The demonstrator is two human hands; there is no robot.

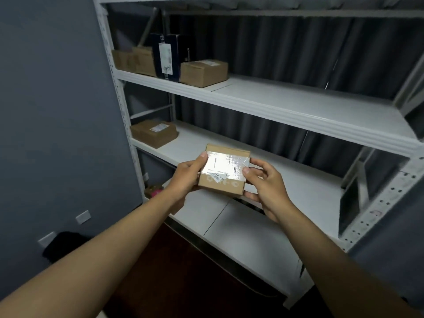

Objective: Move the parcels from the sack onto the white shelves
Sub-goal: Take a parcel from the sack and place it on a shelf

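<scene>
A small brown cardboard parcel (223,171) with a shiny taped label on top is held in the air in front of the white shelves (309,111). My left hand (187,177) grips its left side, thumb on the top. My right hand (266,184) grips its right side, thumb on the top edge and fingers underneath. The parcel hangs over the front of the middle shelf board (298,180). The sack is out of view.
On the upper shelf stand brown boxes (203,73) and a dark blue box (168,57). A flat brown box (154,133) lies at the middle shelf's left end. A grey wall (57,111) is at left, dark curtains behind the rack.
</scene>
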